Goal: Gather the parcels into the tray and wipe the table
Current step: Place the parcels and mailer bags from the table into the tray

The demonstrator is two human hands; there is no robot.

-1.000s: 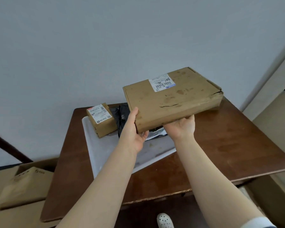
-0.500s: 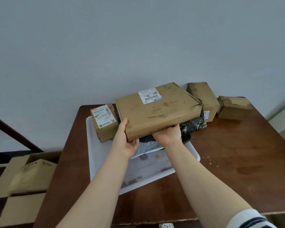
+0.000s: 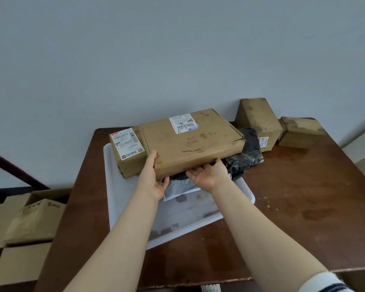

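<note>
Through the head camera I see a flat brown cardboard parcel (image 3: 190,142) with a white barcode label lying over the far half of a white translucent plastic tray (image 3: 114,207) on a dark brown wooden table (image 3: 303,197). The left hand (image 3: 154,180) grips its near-left corner, thumb up the side and fingers tucked beneath. The right hand (image 3: 207,173) lies palm up under the near edge, its fingers reaching out of my sight below. The parcel rests on a crumpled black plastic mailer bag (image 3: 247,157) and a pale grey mailer (image 3: 181,186), touching a small labelled brown box (image 3: 126,152) in the tray. A tall brown carton (image 3: 259,121) and a squat brown carton (image 3: 299,133) stand at the table's far right.
</note>
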